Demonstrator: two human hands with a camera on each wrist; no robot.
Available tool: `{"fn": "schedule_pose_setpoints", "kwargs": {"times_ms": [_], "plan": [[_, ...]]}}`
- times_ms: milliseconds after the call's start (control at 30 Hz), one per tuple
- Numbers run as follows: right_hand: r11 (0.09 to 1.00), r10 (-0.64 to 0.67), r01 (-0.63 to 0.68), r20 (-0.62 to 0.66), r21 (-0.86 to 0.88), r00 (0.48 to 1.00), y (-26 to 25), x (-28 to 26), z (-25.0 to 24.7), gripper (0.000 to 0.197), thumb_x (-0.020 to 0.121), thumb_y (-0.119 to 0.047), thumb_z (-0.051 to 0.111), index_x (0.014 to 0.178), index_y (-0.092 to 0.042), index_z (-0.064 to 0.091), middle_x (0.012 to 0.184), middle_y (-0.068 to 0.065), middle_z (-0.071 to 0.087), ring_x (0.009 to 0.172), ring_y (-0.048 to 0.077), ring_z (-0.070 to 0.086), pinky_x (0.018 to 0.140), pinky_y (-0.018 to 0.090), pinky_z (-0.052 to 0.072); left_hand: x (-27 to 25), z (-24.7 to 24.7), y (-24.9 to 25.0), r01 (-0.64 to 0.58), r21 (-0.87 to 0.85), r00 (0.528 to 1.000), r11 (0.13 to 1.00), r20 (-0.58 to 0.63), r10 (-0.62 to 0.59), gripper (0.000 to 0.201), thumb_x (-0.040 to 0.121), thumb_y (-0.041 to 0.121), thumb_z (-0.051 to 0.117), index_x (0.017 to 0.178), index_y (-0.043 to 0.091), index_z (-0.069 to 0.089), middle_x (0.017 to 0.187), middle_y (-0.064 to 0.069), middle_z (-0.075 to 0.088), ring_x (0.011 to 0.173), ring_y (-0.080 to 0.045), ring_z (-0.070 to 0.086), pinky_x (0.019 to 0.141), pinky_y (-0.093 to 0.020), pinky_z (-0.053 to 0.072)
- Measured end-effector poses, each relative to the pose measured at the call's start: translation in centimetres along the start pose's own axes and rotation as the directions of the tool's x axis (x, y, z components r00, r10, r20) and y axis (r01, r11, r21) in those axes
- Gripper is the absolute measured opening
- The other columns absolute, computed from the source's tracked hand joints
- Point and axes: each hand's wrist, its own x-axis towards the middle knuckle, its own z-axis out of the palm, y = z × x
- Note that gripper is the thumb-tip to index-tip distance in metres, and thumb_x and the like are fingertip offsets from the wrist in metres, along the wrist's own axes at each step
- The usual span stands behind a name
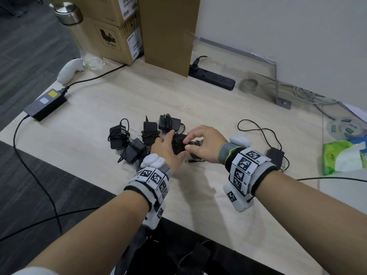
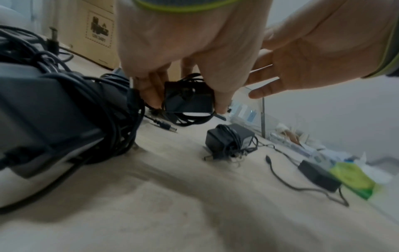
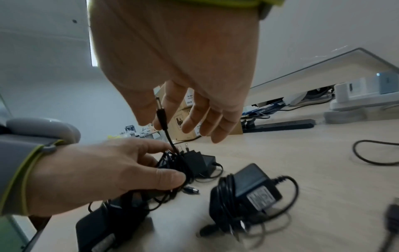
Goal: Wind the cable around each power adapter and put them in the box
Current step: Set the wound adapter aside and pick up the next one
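Above the table (image 1: pixel 198 108), both hands (fingers curled) hold one adapter (image 1: pixel 178 144).

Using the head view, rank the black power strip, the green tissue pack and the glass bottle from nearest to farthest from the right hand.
From the right hand:
1. Black power strip, straight ahead by the wall.
2. Green tissue pack, off to the right at the table's edge.
3. Glass bottle, far left, beside the cardboard boxes.

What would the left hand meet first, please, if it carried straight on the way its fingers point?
Likely the wound adapter lying just beyond the adapter that the left hand grips; depth is hard to judge.
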Motion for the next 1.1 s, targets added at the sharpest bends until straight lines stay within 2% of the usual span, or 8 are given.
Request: {"fn": "schedule_pose_setpoints", "kwargs": {"times_ms": [167, 400, 533, 667, 767, 867, 967, 1100], "plan": [[0.998, 0.068, -0.068, -0.010, -0.013, 0.998, 1.9, -1.1, -0.2, 0.011, 0.077, -0.029, 0.072, 0.080, -0.037, 0.066, 0.106, -0.004, 0.062, 0.098, 0.014, 0.059, 0.091, 0.029, 0.047, -0.3, 0.7, 0.2, -0.052, 0.288, 0.998, 0.956, -0.015, 0.058, 0.080, 0.079, 0.061, 0.059, 0.145, 0.037, 0.020, 0.128, -0.009, 0.049, 0.113, -0.029, 0.052, 0.095, -0.042, 0.031], [0.992, 0.126, -0.126, -0.049, 0.014, 0.991, 3.7, -2.1, -0.8, 0.009, 0.079, -0.026, 0.070, 0.079, -0.035, 0.067, 0.097, -0.007, 0.065, 0.095, 0.014, 0.060, 0.088, 0.029, 0.049, -0.6, 1.8, -1.0, -0.097, 0.457, 0.993, 0.884, -0.010, 0.114, 0.083, 0.074, 0.067, 0.059, 0.141, 0.031, 0.025, 0.118, -0.007, 0.055, 0.105, -0.030, 0.054, 0.090, -0.043, 0.032], [0.983, 0.182, -0.181, -0.111, 0.022, 0.977, 5.0, -2.5, -1.7, 0.011, 0.081, -0.022, 0.067, 0.081, -0.033, 0.066, 0.088, -0.009, 0.065, 0.089, 0.012, 0.061, 0.076, 0.020, 0.044, -0.5, 1.7, -0.9, -0.088, 0.518, 0.996, 0.851, 0.035, 0.082, 0.106, 0.068, 0.081, 0.053, 0.148, 0.029, 0.008, 0.128, -0.008, 0.051, 0.110, -0.030, 0.047, 0.093, -0.043, 0.031], [0.966, 0.258, -0.257, -0.204, 0.033, 0.944, 6.8, -2.9, -3.0, 0.010, 0.081, -0.026, 0.067, 0.088, -0.033, 0.068, 0.101, -0.003, 0.065, 0.099, 0.013, 0.059, 0.082, 0.020, 0.041, -0.5, 1.1, 0.1, -0.067, 0.509, 0.997, 0.858, 0.062, 0.041, 0.120, 0.058, 0.088, 0.051, 0.150, 0.031, 0.000, 0.130, -0.008, 0.049, 0.113, -0.030, 0.046, 0.095, -0.043, 0.031], [0.954, 0.295, -0.300, -0.256, 0.018, 0.921, 8.5, -3.0, -4.0, 0.016, 0.082, -0.030, 0.065, 0.098, -0.033, 0.067, 0.116, -0.002, 0.062, 0.108, 0.015, 0.057, 0.091, 0.023, 0.041, -0.8, 0.5, 0.6, -0.071, 0.444, 0.997, 0.893, -0.009, 0.083, 0.125, 0.052, 0.092, 0.051, 0.151, 0.031, 0.004, 0.134, -0.008, 0.041, 0.119, -0.030, 0.041, 0.101, -0.044, 0.031], [0.924, 0.344, -0.381, -0.373, -0.027, 0.862, 10.7, -3.5, -6.0, 0.032, 0.084, -0.033, 0.064, 0.115, -0.028, 0.061, 0.132, 0.003, 0.050, 0.122, 0.022, 0.049, 0.101, 0.029, 0.037, -1.1, 0.6, 2.4, -0.173, 0.307, 0.967, 0.936, -0.126, 0.220, 0.113, 0.061, 0.084, 0.055, 0.150, 0.029, 0.014, 0.142, -0.005, 0.035, 0.129, -0.029, 0.035, 0.107, -0.044, 0.026], [0.843, 0.438, -0.533, -0.485, -0.072, 0.757, 12.8, -4.3, -7.8, 0.048, 0.084, -0.036, 0.062, 0.129, -0.026, 0.050, 0.140, 0.008, 0.039, 0.129, 0.029, 0.038, 0.105, 0.037, 0.032, -1.2, 1.2, 4.7, -0.319, 0.194, 0.910, 0.928, -0.210, 0.357, 0.083, 0.077, 0.060, 0.063, 0.145, 0.024, 0.033, 0.134, -0.005, 0.044, 0.122, -0.027, 0.043, 0.101, -0.044, 0.035], [0.759, 0.537, -0.649, -0.512, -0.054, 0.670, 15.5, -5.0, -8.6, 0.062, 0.083, -0.041, 0.061, 0.138, -0.025, 0.036, 0.142, 0.008, 0.030, 0.129, 0.031, 0.032, 0.104, 0.042, 0.032, -1.1, 3.0, 7.0, -0.418, -0.051, 0.906, 0.907, -0.102, 0.411, 0.047, 0.085, 0.040, 0.064, 0.126, 0.019, 0.055, 0.108, -0.001, 0.060, 0.101, -0.022, 0.057, 0.088, -0.040, 0.049]]}}
